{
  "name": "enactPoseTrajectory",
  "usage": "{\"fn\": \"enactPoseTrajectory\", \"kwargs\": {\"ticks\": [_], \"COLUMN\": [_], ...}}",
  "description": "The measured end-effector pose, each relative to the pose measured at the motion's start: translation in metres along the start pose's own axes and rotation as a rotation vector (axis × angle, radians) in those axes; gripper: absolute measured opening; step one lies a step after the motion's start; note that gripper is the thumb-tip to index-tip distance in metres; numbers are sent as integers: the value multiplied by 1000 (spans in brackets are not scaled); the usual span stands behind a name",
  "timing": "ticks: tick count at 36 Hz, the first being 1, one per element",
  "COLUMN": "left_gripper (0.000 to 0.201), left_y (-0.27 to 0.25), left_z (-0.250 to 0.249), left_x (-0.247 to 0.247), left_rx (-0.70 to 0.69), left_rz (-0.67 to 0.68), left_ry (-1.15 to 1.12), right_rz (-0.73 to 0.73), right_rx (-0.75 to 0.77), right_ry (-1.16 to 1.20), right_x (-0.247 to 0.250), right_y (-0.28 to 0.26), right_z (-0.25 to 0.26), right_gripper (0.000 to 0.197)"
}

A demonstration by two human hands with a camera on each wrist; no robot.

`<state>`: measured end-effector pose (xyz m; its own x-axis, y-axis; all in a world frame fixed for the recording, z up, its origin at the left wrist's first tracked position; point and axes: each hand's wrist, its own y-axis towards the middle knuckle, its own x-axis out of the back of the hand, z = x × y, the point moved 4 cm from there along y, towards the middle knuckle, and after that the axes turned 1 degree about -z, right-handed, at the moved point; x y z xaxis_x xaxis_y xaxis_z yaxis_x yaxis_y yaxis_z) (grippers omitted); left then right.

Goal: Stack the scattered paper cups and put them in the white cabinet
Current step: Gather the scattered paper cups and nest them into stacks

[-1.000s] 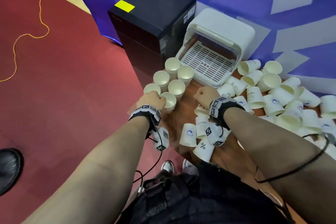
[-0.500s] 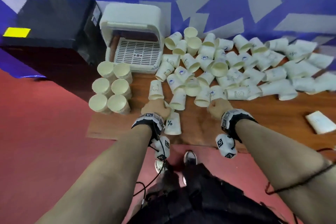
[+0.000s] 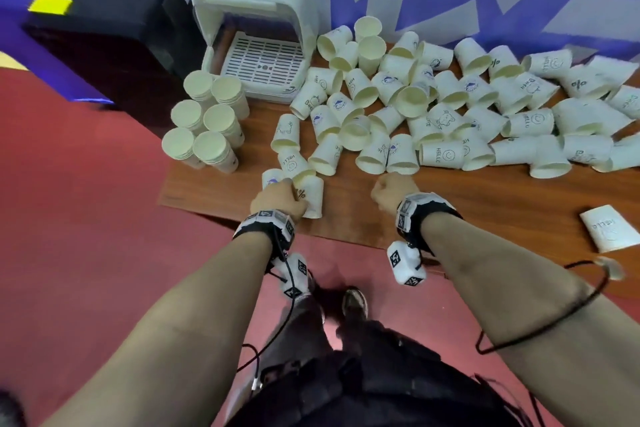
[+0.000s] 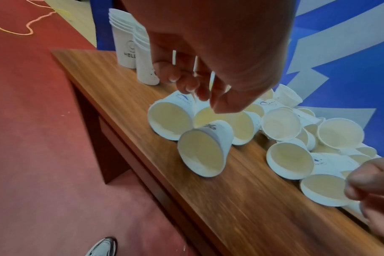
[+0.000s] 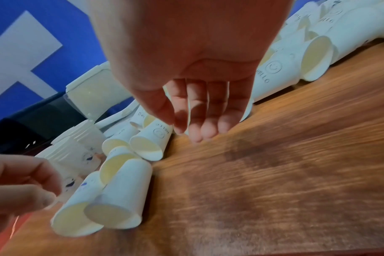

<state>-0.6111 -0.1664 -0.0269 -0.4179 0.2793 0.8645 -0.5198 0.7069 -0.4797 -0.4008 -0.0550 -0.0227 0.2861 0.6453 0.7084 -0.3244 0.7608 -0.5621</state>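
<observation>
Near the frame's centre, left hand (image 3: pixel 278 198) and right hand (image 3: pixel 393 192) hover loosely curled and empty over toppled cups (image 3: pixel 408 107), poised to gather them beside the finished stacks (image 3: pixel 207 121) on the counter (image 3: pixel 450 204).

Indoor light is even and fairly dim, with a bluish cast on the paper cups (image 3: pixel 440 104) — shadows stay soft. Both wrist views smear with motion blur (worst across the tabletop (image 5: pixel 274 173) grain), and the head view bows at its edges.
</observation>
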Motion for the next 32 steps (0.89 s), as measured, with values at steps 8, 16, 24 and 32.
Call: {"fn": "enactPoseTrajectory", "kwargs": {"ticks": [8, 16, 24, 32], "left_gripper": [46, 56, 35, 22], "left_y": [3, 33, 51, 48], "left_z": [37, 55, 68, 86], "left_x": [-9, -27, -34, -13], "left_rx": [97, 203, 162, 207], "left_rz": [-51, 16, 104, 142], "left_ry": [-34, -140, -35, -142], "right_rz": [49, 111, 8, -67], "right_rx": [198, 355, 392, 384], "right_ry": [-105, -298, -501, -455], "right_x": [-44, -80, -97, -74], "right_y": [10, 31, 40, 37], "right_z": [34, 67, 81, 94], "right_gripper": [34, 81, 71, 37]}}
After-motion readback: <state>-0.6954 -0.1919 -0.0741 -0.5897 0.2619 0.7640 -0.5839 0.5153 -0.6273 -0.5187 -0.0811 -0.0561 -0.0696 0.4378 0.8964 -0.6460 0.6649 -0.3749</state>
